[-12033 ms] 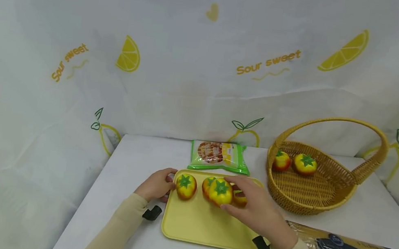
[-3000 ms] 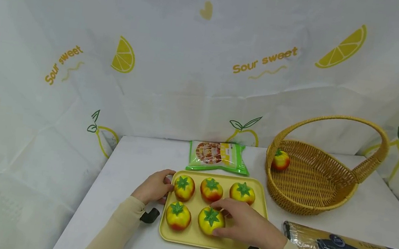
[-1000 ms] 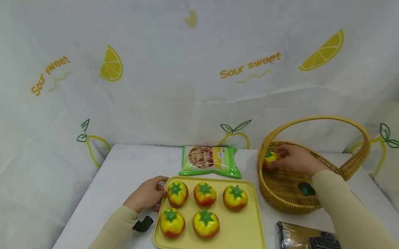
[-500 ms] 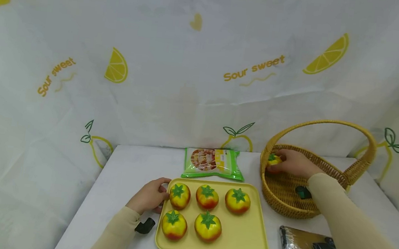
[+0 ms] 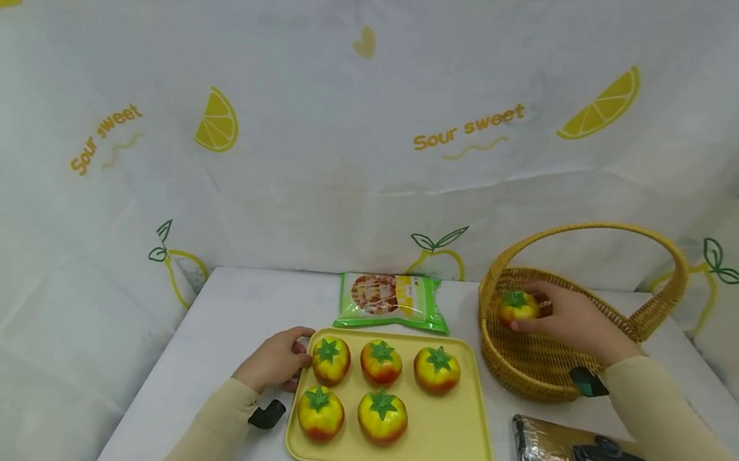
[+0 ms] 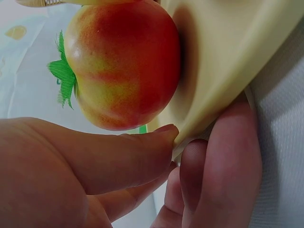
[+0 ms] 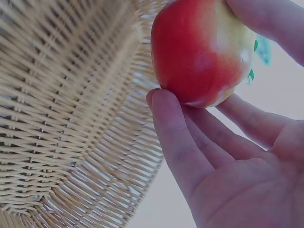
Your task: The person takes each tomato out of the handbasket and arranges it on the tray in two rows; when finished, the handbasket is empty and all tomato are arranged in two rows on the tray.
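My right hand (image 5: 568, 318) grips a red-and-yellow tomato (image 5: 519, 310) with a green star-shaped top. It holds this fruit inside the wicker basket (image 5: 517, 380), near the left wall. In the right wrist view the thumb and fingertips pinch the tomato (image 7: 199, 52), lifted off the weave. My left hand (image 5: 276, 358) pinches the left edge of the yellow tray (image 5: 441, 440), thumb at the rim and fingers beneath, as the left wrist view shows. Several similar tomatoes (image 5: 382, 417) sit on the tray, three in the back row and two in front.
A green snack packet (image 5: 394, 302) lies behind the tray. To the right, a pack of spaghetti (image 5: 550, 450) lies in front of the basket, partly covered by the right sleeve. The basket's tall handle (image 5: 602, 227) arches over its opening. A printed cloth hangs behind.
More tomatoes have come onto the tray from the basket. The right hand reached into the basket, took hold of the last tomato there and has shifted it slightly right. The left hand stays at the tray.
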Action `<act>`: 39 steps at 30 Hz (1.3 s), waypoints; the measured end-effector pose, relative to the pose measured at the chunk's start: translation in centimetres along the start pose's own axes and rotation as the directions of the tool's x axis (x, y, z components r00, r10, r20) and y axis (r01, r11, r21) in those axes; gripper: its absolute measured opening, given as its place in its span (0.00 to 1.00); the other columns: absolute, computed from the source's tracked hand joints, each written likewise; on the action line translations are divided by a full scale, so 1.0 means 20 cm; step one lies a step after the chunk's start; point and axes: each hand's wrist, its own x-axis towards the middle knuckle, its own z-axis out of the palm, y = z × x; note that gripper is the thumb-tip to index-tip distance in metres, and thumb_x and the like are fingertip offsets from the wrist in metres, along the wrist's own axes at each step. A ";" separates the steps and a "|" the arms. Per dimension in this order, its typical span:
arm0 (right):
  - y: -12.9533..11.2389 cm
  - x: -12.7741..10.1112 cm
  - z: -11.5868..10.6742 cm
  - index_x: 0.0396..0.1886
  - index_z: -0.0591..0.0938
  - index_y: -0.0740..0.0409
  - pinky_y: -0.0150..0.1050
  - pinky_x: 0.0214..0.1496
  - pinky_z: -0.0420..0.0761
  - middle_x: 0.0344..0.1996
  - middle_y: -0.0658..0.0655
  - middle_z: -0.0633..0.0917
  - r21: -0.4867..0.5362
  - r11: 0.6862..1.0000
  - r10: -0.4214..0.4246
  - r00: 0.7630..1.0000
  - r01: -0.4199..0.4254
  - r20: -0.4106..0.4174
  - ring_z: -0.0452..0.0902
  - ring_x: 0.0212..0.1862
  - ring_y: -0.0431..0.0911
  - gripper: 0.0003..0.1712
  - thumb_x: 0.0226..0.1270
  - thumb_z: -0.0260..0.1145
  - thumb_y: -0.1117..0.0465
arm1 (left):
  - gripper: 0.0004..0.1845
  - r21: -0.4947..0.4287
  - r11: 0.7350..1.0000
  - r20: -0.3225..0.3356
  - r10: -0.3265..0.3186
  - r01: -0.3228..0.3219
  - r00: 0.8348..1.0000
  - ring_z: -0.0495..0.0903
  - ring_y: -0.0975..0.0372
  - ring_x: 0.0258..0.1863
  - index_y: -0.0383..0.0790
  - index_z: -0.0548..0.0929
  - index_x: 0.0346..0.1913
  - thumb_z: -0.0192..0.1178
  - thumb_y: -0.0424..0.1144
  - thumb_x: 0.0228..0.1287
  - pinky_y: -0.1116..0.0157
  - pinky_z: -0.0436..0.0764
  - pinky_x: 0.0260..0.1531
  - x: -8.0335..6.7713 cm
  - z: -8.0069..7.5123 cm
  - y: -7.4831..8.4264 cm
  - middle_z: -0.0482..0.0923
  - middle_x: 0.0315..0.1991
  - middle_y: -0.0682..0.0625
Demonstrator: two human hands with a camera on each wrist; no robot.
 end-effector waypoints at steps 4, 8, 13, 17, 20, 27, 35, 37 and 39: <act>-0.06 -0.10 0.01 0.78 0.71 0.65 0.60 0.56 0.89 0.65 0.73 0.82 0.034 0.999 -0.003 1.000 0.003 -0.023 0.85 0.60 0.65 0.52 0.68 0.77 0.36 | 0.27 0.000 1.000 -0.005 -0.005 0.005 1.000 0.82 0.57 0.36 0.44 0.76 0.76 0.65 0.35 0.77 0.65 0.90 0.28 0.00 0.00 -0.01 0.80 0.50 0.44; -0.13 -0.20 0.03 0.78 0.72 0.58 0.57 0.53 0.90 0.62 0.68 0.85 0.081 0.997 -0.011 0.999 0.015 -0.050 0.86 0.58 0.62 0.50 0.67 0.77 0.36 | 0.27 -0.009 1.000 0.002 -0.005 0.005 1.000 0.82 0.57 0.36 0.44 0.76 0.76 0.64 0.34 0.77 0.64 0.91 0.29 -0.01 -0.01 -0.02 0.80 0.50 0.44; -0.23 -0.30 0.11 0.77 0.74 0.53 0.52 0.55 0.91 0.63 0.63 0.85 0.146 0.988 -0.029 0.996 0.041 -0.084 0.86 0.60 0.60 0.47 0.66 0.78 0.35 | 0.27 -0.022 1.000 0.002 -0.015 0.015 1.000 0.82 0.57 0.37 0.44 0.76 0.76 0.64 0.34 0.77 0.64 0.91 0.30 -0.01 -0.01 -0.01 0.80 0.50 0.43; -0.29 -0.37 0.20 0.76 0.75 0.53 0.45 0.55 0.92 0.65 0.62 0.85 0.231 0.970 -0.062 0.995 0.077 -0.074 0.86 0.61 0.58 0.46 0.65 0.80 0.39 | 0.28 -0.028 0.999 0.005 -0.020 0.021 1.000 0.83 0.57 0.37 0.44 0.76 0.76 0.65 0.35 0.77 0.64 0.91 0.30 0.00 -0.01 -0.01 0.80 0.51 0.43; -0.31 -0.41 0.27 0.75 0.75 0.52 0.44 0.56 0.92 0.66 0.60 0.84 0.270 0.958 -0.087 0.995 0.096 -0.046 0.87 0.61 0.55 0.46 0.63 0.81 0.40 | 0.28 -0.030 0.999 0.009 -0.023 0.024 1.000 0.83 0.57 0.37 0.44 0.76 0.76 0.65 0.35 0.77 0.64 0.91 0.30 0.01 0.00 -0.01 0.80 0.51 0.43; -0.39 -0.47 0.40 0.75 0.75 0.54 0.47 0.58 0.91 0.68 0.60 0.83 0.310 0.945 -0.123 0.992 0.105 0.040 0.87 0.61 0.54 0.47 0.61 0.83 0.42 | 0.28 -0.025 0.999 0.011 -0.030 0.031 0.999 0.83 0.57 0.37 0.45 0.75 0.77 0.64 0.35 0.77 0.64 0.91 0.31 0.01 0.00 0.00 0.80 0.51 0.43; -0.41 -0.46 0.50 0.72 0.76 0.53 0.46 0.59 0.91 0.67 0.59 0.83 0.328 0.937 -0.159 0.982 0.118 0.099 0.86 0.60 0.54 0.45 0.60 0.84 0.43 | 0.28 -0.007 1.000 0.006 -0.020 0.020 1.000 0.83 0.58 0.37 0.45 0.75 0.77 0.64 0.36 0.78 0.64 0.91 0.30 0.00 -0.01 0.01 0.80 0.51 0.44; -0.41 -0.47 0.52 0.71 0.76 0.53 0.47 0.59 0.91 0.67 0.58 0.83 0.332 0.936 -0.165 0.980 0.121 0.108 0.86 0.60 0.53 0.44 0.60 0.84 0.42 | 0.28 -0.002 1.000 0.007 -0.018 0.018 1.000 0.83 0.58 0.37 0.45 0.75 0.77 0.64 0.36 0.78 0.65 0.91 0.30 0.00 -0.01 0.01 0.80 0.51 0.44; -0.42 -0.47 0.53 0.71 0.76 0.53 0.47 0.59 0.91 0.66 0.58 0.83 0.327 0.937 -0.169 0.979 0.124 0.113 0.86 0.59 0.52 0.45 0.60 0.84 0.42 | 0.28 -0.003 1.000 0.010 -0.018 0.018 1.000 0.83 0.58 0.37 0.45 0.75 0.77 0.64 0.36 0.78 0.65 0.91 0.30 0.00 -0.01 0.02 0.80 0.51 0.44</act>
